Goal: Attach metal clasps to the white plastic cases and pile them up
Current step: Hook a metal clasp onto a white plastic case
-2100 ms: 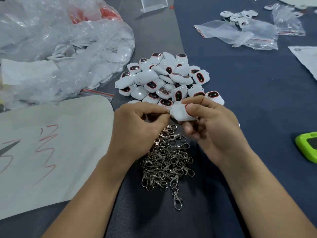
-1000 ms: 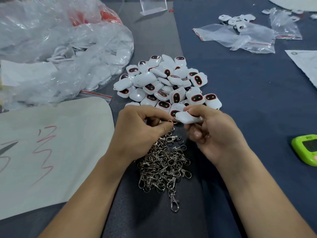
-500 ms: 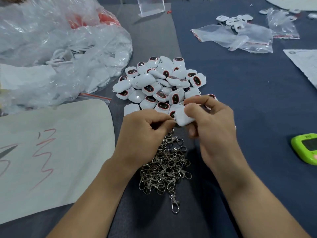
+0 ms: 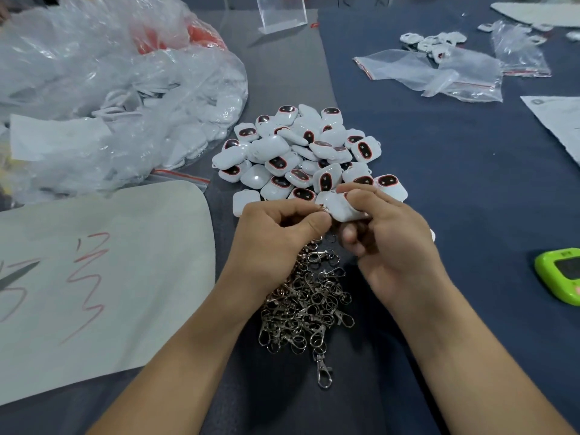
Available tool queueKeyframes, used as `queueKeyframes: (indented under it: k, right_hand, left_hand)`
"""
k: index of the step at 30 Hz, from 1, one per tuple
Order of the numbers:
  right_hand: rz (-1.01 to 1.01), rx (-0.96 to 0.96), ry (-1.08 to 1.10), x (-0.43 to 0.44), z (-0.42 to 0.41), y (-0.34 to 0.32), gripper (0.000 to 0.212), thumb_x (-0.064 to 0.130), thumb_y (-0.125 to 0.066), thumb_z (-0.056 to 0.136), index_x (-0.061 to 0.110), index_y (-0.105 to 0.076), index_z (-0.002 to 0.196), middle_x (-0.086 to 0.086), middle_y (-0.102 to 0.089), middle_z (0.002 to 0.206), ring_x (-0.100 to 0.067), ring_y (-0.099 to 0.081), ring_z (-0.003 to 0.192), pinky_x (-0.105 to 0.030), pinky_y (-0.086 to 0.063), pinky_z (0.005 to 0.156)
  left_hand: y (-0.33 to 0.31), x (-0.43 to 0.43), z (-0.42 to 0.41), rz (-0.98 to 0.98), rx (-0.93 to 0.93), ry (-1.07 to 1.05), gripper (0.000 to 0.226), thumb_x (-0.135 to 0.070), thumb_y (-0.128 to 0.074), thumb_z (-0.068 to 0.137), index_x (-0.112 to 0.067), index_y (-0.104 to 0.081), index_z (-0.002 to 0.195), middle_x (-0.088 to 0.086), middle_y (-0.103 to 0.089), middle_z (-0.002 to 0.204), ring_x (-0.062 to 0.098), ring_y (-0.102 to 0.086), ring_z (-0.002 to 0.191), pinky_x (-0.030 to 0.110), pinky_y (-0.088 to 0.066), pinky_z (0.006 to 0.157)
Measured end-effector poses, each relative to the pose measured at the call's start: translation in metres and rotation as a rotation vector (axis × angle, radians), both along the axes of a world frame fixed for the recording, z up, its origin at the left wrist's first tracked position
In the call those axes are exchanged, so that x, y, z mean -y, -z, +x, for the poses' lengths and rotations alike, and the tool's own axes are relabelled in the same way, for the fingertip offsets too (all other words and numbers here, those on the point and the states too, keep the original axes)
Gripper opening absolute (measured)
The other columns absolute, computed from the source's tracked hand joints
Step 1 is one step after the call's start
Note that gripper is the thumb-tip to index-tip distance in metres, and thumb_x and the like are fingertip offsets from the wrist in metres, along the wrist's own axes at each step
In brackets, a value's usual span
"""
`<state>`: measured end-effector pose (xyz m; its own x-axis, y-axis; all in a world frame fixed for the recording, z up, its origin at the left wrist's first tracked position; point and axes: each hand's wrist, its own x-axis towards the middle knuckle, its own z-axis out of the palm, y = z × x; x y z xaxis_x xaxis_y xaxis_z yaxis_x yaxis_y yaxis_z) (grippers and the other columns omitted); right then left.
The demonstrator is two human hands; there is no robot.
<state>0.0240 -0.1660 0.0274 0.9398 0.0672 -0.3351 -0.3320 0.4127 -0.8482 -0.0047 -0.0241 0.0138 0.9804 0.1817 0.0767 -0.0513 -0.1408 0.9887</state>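
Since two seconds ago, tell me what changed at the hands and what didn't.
The right hand has turned the white case slightly in its grip; the left hand keeps pinching a metal clasp against the case's corner. Nothing was taken up or let go. The pile of cases, the heap of clasps and the green device lie as before.

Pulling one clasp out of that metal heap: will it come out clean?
Probably not: the clasps lie interlaced, so neighbours would likely drag along. Each looks like thin rigid metal, so likely stiff and light. The end clasp, sticking out at the near edge, seems easiest.
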Motion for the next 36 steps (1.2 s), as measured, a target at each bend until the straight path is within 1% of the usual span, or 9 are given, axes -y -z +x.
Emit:
queueKeyframes:
  k: [4,8,10,13,17,23,26,32,36]
  right_hand:
    - [-0.088,0.072,0.027,-0.001,-0.001,0.001,0.012,0.003,-0.06,0.095,0.009,-0.071,0.092,-0.007,-0.064,0.06,-0.012,-0.047,0.036,-0.018,-0.03,0.034]
    - [-0.732,0.582,0.088,-0.005,-0.014,0.007,0.012,0.017,-0.07,0.089,0.027,-0.074,0.093,0.006,-0.065,0.061,-0.009,-0.054,0.045,-0.016,-0.042,0.046]
    - [-0.878,0.707,0.073,-0.008,-0.018,0.01,0.013,0.022,-0.072,0.088,0.033,-0.073,0.096,0.009,-0.066,0.069,-0.011,-0.059,0.052,-0.013,-0.043,0.05]
    - [-0.573,0.476,0.073,-0.006,-0.011,0.005,0.012,0.014,-0.067,0.092,0.024,-0.074,0.093,0.001,-0.065,0.06,-0.014,-0.054,0.042,-0.024,-0.043,0.042]
    - [-0.101,0.106,-0.02,-0.001,-0.002,-0.002,0.015,0.002,-0.057,0.098,0.008,-0.071,0.093,-0.012,-0.064,0.063,-0.014,-0.049,0.038,-0.02,-0.033,0.034]
    - [-0.005,-0.007,-0.078,0.003,0.001,-0.002,0.017,0.006,-0.057,0.098,0.007,-0.074,0.094,-0.009,-0.068,0.066,-0.012,-0.047,0.04,-0.021,-0.03,0.034]
    - [-0.042,0.011,-0.06,0.003,0.0,0.0,0.016,0.006,-0.059,0.096,0.009,-0.074,0.093,-0.01,-0.067,0.067,-0.012,-0.046,0.039,-0.02,-0.029,0.034]
    - [-0.397,0.15,0.105,-0.001,-0.002,0.008,0.014,0.009,-0.066,0.087,0.018,-0.077,0.085,-0.004,-0.058,0.059,-0.016,-0.04,0.042,-0.023,-0.033,0.042]
    - [-0.459,0.203,0.086,-0.001,-0.002,0.007,0.015,0.011,-0.066,0.087,0.021,-0.077,0.083,-0.006,-0.061,0.062,-0.018,-0.041,0.044,-0.027,-0.035,0.044]
  left_hand:
    - [0.001,-0.003,-0.003,0.217,0.104,-0.035,0.011,-0.022,-0.08,0.079,-0.032,-0.081,0.084,-0.01,-0.074,0.07,-0.001,-0.061,0.064,0.021,-0.047,0.058]
    - [0.003,-0.006,-0.004,0.942,0.434,-0.049,0.005,-0.016,-0.076,0.08,-0.014,-0.078,0.076,-0.001,-0.062,0.062,0.015,-0.052,0.064,0.029,-0.034,0.07]
    - [0.005,-0.009,-0.004,1.078,0.524,-0.068,0.013,-0.014,-0.072,0.08,-0.011,-0.071,0.067,0.001,-0.057,0.059,0.025,-0.052,0.061,0.034,-0.035,0.072]
    - [0.004,-0.008,-0.004,1.01,0.463,-0.142,0.009,-0.022,-0.074,0.081,-0.017,-0.075,0.074,-0.006,-0.063,0.065,0.016,-0.053,0.066,0.032,-0.04,0.077]
    - [0.003,-0.005,-0.003,0.26,0.098,-0.028,0.008,-0.022,-0.078,0.083,-0.027,-0.082,0.089,-0.017,-0.072,0.069,-0.004,-0.059,0.064,0.017,-0.046,0.064]
    - [-0.007,-0.001,-0.001,-0.09,0.032,0.033,0.021,-0.006,-0.077,0.083,-0.023,-0.082,0.072,-0.015,-0.066,0.055,-0.006,-0.06,0.055,0.008,-0.044,0.057]
    - [-0.006,-0.003,-0.002,0.018,0.088,-0.03,0.012,-0.013,-0.08,0.077,-0.024,-0.082,0.073,-0.013,-0.072,0.064,-0.002,-0.063,0.06,0.014,-0.047,0.061]
    - [0.003,-0.004,-0.003,0.856,0.419,0.093,0.012,-0.011,-0.075,0.081,-0.012,-0.072,0.069,-0.006,-0.061,0.061,0.015,-0.05,0.062,0.03,-0.04,0.067]
    - [0.006,-0.003,-0.004,0.84,0.38,0.042,0.006,-0.02,-0.073,0.083,-0.019,-0.078,0.079,-0.008,-0.066,0.067,0.01,-0.054,0.065,0.022,-0.034,0.069]
